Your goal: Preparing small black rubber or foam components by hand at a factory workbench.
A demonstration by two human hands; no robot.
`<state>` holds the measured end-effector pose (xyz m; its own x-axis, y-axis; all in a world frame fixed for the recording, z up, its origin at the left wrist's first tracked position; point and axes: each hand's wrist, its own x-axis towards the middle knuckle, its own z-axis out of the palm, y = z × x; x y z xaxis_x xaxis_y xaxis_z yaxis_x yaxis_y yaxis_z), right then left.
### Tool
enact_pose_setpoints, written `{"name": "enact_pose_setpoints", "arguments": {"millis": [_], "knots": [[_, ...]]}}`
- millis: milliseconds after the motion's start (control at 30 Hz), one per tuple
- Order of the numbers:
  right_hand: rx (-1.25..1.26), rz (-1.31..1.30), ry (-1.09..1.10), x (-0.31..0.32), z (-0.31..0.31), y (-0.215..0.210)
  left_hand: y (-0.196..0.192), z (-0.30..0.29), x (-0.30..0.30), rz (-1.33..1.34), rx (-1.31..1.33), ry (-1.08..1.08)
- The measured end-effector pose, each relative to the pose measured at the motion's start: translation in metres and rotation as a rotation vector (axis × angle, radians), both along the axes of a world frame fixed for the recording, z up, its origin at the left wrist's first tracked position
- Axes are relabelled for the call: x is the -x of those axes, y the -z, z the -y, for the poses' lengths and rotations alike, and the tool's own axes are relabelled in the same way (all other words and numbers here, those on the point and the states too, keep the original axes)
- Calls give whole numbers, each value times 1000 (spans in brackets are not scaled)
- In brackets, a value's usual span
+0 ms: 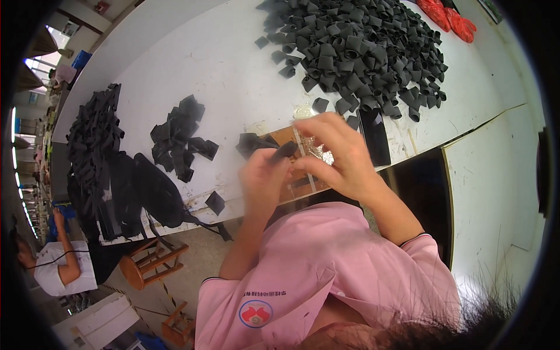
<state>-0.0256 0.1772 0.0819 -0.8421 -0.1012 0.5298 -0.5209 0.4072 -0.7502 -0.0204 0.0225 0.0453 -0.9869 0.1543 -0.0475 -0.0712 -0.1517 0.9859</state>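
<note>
My left hand [261, 178], blurred by motion, is closed around a small black piece of sheet material [284, 152] that sticks out past its fingers. To its right, my right hand [345, 153] has thumb and fingers apart, the thumb tip close to the left fingers. I see nothing held in it. Both hands are above a brown wooden board [284, 137] at the table's near edge. Shiny, clear residue [324, 155] shows on the board below my right hand. More black pieces [251, 144] lie at the board's far left corner.
A big heap of curled black pieces [356, 55] covers the far right of the white table [233, 64]. Looser flat pieces [178, 131] and a dense pile [93, 137] lie leftward. Red plastic [446, 17] is far right, a wooden stool [149, 265] lower left, and another person [64, 262] beyond.
</note>
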Motion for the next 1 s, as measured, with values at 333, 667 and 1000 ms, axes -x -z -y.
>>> {"name": "enact_pose_setpoints", "arguments": {"millis": [333,667,1000], "knots": [[1158,734,-234,-5,5,7,-24,-12,-4,-297,-39,-181],[1395,966,-333,-9,15,10,-27,-20,-3,-437,101,-195],[141,-71,298,-13,3,9,-32,-16,3,-401,173,-196]]}}
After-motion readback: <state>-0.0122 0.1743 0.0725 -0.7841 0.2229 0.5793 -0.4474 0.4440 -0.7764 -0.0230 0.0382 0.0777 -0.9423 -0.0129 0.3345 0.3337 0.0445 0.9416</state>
